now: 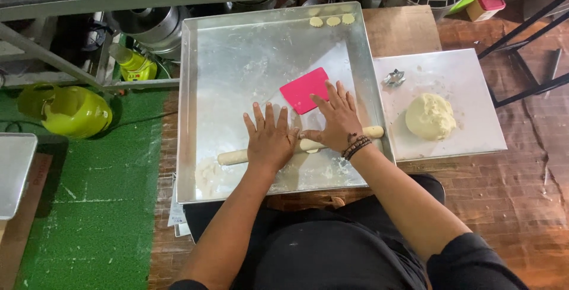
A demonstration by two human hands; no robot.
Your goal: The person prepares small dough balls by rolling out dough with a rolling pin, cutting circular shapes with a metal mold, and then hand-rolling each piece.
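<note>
Both arms reach forward, left hand (269, 139) and right hand (336, 118) flat, palms down (fingers spread).

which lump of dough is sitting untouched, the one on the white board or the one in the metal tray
The dough ball on the white board, right of the tray. Both hands, left hand and right hand, press the rolling pin inside the tray.

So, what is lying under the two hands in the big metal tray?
A pale rolling pin lies under the left hand and right hand, on the floured tray. Its ends stick out on both sides. Its middle, and any dough beneath it, is covered.
</note>
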